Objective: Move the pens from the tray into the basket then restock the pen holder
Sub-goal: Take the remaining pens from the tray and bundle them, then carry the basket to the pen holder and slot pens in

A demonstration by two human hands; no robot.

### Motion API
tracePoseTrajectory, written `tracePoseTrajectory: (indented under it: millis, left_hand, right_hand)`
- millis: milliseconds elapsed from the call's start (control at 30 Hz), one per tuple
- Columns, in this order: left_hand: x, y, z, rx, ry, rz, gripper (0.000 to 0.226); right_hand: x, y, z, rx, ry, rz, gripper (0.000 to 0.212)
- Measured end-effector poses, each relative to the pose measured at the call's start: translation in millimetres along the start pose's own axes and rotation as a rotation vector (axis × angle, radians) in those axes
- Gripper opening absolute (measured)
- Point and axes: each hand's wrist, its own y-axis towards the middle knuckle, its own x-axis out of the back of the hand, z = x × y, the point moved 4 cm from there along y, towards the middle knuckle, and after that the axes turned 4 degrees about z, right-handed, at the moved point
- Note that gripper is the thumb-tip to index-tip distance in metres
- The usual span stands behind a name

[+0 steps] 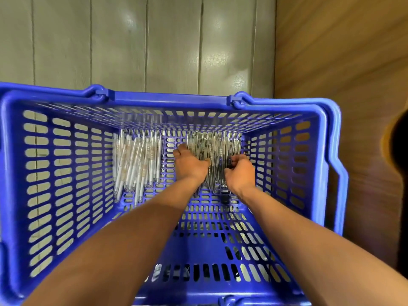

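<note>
Pens, a clear dark-tipped bundle point(217, 155), sit between my hands at the basket's floor: my left hand point(189, 163) cups its side and my right hand point(239, 170) curls round it. A white bundle point(136, 160) lies beside them. Neither tray nor pen holder shows, so I judge restocking remains, with the blue basket point(66, 173) loaded.

- Both bare forearms reach forward and down, converging toward the middle.
- Left hand point(190, 164): back of the hand up, fingers curled down and away, their tips hidden.
- Right hand point(239, 171): back up, fingers curled in a pinch at its far edge.
- The hands sit near each other, not touching, wrists roughly level.
</note>
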Motion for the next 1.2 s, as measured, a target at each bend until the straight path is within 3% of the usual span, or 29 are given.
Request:
tracePoseTrajectory:
  millis: [567,967,1200]
  left_hand:
    - [12,-26,10,0.07,-0.073,0.042,0.09]
    - [75,-104,7,-0.018,-0.149,0.152,0.04]
    - [142,-156,1,-0.06,-0.254,0.175,0.021]
  right_hand:
    - [14,-26,-13,-0.013,0.017,0.046,0.047]
    - [67,-105,24,0.012,0.067,0.085,0.04]
    - [115,-160,42,0.069,0.119,-0.133,0.023]
